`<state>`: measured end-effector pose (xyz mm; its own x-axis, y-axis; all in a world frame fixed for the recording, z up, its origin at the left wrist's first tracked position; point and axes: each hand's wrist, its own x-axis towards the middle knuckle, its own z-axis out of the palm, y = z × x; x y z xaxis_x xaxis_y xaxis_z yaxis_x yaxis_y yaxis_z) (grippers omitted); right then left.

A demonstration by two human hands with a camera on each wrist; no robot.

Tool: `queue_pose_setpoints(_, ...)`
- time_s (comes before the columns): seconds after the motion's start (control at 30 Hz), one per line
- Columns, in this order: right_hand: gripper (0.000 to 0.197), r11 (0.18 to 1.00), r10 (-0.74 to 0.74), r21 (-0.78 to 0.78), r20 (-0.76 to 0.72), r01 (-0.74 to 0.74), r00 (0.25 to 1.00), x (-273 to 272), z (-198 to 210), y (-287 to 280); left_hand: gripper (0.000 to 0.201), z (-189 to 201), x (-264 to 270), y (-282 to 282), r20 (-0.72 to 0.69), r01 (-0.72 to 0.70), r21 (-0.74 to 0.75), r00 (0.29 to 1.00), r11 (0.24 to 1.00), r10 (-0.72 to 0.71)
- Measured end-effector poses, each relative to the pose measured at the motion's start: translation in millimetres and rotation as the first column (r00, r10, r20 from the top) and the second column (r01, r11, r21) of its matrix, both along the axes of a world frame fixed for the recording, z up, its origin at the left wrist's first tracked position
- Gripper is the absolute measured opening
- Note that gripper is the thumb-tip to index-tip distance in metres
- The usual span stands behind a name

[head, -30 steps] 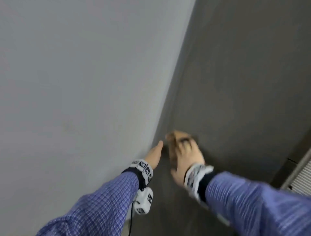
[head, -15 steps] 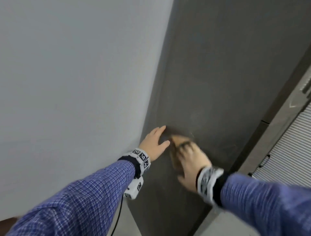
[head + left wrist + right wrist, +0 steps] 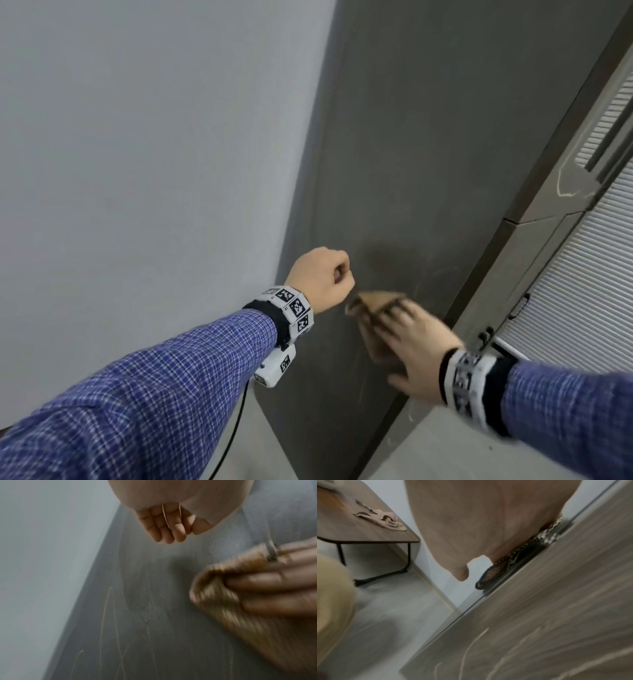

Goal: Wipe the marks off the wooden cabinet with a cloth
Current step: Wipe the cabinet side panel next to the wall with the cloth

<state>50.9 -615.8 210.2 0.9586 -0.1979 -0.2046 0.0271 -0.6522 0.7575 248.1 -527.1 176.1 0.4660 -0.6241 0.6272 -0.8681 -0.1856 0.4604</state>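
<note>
Brown cloth [image 3: 378,310], 1 only, lies under flat right hand [image 3: 416,346] on cabinet [image 3: 428,154]; left hand [image 3: 320,279] fisted, empty.

Looks like a room in a home, poss. bedroom or hallway: I'm facing a tall dark wood-grain cabinet [image 3: 428,154] w/ plain grey wall [image 3: 137,137] at 9 o'clock, slatted doors [image 3: 582,274] at 3, pale floor [image 3: 393,615], low wooden tabletop [image 3: 368,527] on black metal legs.

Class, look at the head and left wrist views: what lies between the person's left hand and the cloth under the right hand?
Only bare cabinet panel. The left hand, fingers curled and holding nothing, sits beside the cloth; the left wrist view shows the same empty grey stretch.
</note>
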Motion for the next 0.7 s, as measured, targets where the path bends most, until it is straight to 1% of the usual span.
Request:
queue_pose_setpoints(0.03,0.099,1.000,-0.005,-0.010,0.105,0.006,0.994,5.3,17.9,-0.1,0.016,1.0,-4.2,0.2,0.036,0.016,0.021,0.999,1.000,-0.017)
queue_pose_setpoints(0.1,0.095,0.996,0.010,-0.088,0.274,0.014,0.962,15.4,55.5,-3.5,0.021,6.5,-13.4,-0.9,0.131,0.057,-0.005,0.990,0.998,-0.056)
queue_pose_setpoints(0.13,0.093,0.993,0.025,-0.117,0.336,0.015,0.942,18.7,66.7,-6.5,0.021,10.9,-19.1,-3.1,0.164,0.093,-0.026,0.983,0.995,-0.088)
queue_pose_setpoints(0.2,0.095,0.990,-0.004,-0.129,0.393,0.059,0.920,22.8,74.7,-1.9,0.021,21.9,-30.8,-8.4,0.207,0.152,-0.071,0.969,0.986,-0.135)
queue_pose_setpoints(0.23,0.097,0.988,-0.017,-0.137,0.381,0.074,0.924,20.3,68.2,2.3,0.021,26.4,-35.9,-11.3,0.225,0.176,-0.084,0.962,0.981,-0.154)
queue_pose_setpoints(0.27,0.100,0.989,-0.020,-0.130,0.342,0.068,0.939,13.4,53.5,3.1,0.020,29.2,-40.1,-14.8,0.231,0.196,-0.084,0.958,0.977,-0.172)
queue_pose_setpoints(0.33,0.104,0.996,-0.032,-0.081,0.191,0.048,0.981,-7.7,25.2,5.4,0.018,29.6,-48.4,-19.5,0.231,0.237,-0.022,0.946,0.971,-0.225)
queue_pose_setpoints(0.37,0.105,0.997,-0.038,-0.055,0.126,0.045,0.991,-17.2,18.3,3.0,0.018,25.7,-52.2,-21.5,0.215,0.259,0.023,0.942,0.966,-0.258)
queue_pose_setpoints(0.4,0.106,0.999,-0.023,-0.024,0.106,0.025,0.994,-23.5,17.6,0.2,0.018,20.9,-56.4,-22.1,0.175,0.282,0.044,0.942,0.959,-0.285)
queue_pose_setpoints(0.43,0.107,1.000,-0.007,-0.020,0.095,0.009,0.995,-25.1,21.1,-2.8,0.016,17.9,-60.9,-21.3,0.115,0.304,0.021,0.946,0.953,-0.304)
queue_pose_setpoints(0.5,0.104,1.000,0.027,-0.017,0.188,-0.024,0.982,-18.4,36.3,-6.9,0.016,18.0,-65.4,-21.5,0.025,0.314,-0.112,0.949,0.943,-0.313)
queue_pose_setpoints(0.57,0.100,1.000,0.013,-0.030,0.281,-0.005,0.960,-7.1,52.0,-9.8,0.024,27.6,-63.6,-25.2,0.016,0.286,-0.232,0.957,0.930,-0.291)
queue_pose_setpoints(0.6,0.100,0.999,0.017,-0.040,0.322,-0.004,0.946,-1.4,56.0,-9.1,0.025,34.8,-61.5,-26.1,0.014,0.276,-0.259,0.959,0.926,-0.282)
queue_pose_setpoints(0.63,0.100,0.998,0.017,-0.055,0.355,0.002,0.935,3.3,58.5,-4.5,0.022,41.7,-58.7,-26.4,0.013,0.274,-0.266,0.960,0.924,-0.281)
queue_pose_setpoints(0.7,0.104,0.995,-0.025,-0.079,0.326,0.054,0.945,0.9,50.7,-0.1,0.008,48.0,-57.2,-28.1,0.052,0.283,-0.227,0.959,0.932,-0.279)
